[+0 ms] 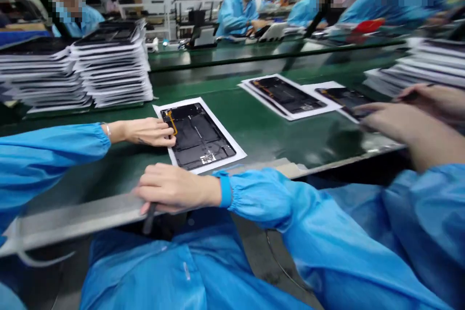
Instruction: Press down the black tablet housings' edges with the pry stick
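Observation:
A black tablet housing (198,135) lies face down on a white paper sheet (232,152), with an orange flex cable (172,122) along its upper left edge. My left hand (147,131) reaches in from the left, its fingertips on the housing's left edge beside the cable. Whether they pinch anything is hidden. My right hand (174,189) lies at the bench's front edge, close below the sheet, gripping a dark slim tool (148,218) whose tip points down past the edge.
Tall stacks of dark panels on white sheets (112,65) stand at the left, with more (428,63) at the right. Two further tablets (286,94) (343,97) lie on the green bench (276,131), and a co-worker's hands (403,118) work at the right. Blue-coated people sit beyond.

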The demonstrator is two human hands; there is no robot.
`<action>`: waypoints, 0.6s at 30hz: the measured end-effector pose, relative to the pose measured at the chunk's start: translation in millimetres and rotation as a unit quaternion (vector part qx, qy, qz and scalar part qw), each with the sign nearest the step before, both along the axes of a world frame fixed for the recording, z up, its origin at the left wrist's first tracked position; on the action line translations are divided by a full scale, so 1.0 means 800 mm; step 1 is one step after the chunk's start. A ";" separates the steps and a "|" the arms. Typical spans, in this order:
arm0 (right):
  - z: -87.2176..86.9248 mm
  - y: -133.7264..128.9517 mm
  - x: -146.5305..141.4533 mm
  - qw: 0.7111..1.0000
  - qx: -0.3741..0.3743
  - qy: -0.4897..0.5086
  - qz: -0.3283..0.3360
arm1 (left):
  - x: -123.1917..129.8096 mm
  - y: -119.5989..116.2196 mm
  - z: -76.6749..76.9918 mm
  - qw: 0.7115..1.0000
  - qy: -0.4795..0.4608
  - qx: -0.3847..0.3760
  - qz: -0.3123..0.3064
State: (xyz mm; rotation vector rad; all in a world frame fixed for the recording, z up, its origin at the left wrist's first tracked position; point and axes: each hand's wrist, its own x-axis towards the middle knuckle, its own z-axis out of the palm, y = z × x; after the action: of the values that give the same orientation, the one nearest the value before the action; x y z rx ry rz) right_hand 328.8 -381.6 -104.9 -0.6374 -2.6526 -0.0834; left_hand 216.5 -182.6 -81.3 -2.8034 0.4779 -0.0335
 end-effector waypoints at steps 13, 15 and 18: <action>-0.025 -0.076 -0.011 0.891 -0.156 0.412 -0.107 | -0.175 -0.043 0.005 0.938 0.093 -0.193 0.271; -0.030 -0.080 -0.015 0.891 -0.165 0.409 -0.107 | -0.179 -0.055 0.005 0.933 0.066 -0.221 0.275; -0.034 -0.082 -0.015 0.894 -0.168 0.399 -0.116 | -0.187 -0.092 0.002 0.937 -0.008 -0.200 0.288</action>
State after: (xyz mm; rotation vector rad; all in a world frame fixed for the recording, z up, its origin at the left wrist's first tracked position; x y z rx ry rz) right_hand 316.6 -447.2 -131.7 -0.8649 -1.7904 0.4812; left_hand 66.5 -256.2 -79.5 -3.2176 -0.4163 -0.0300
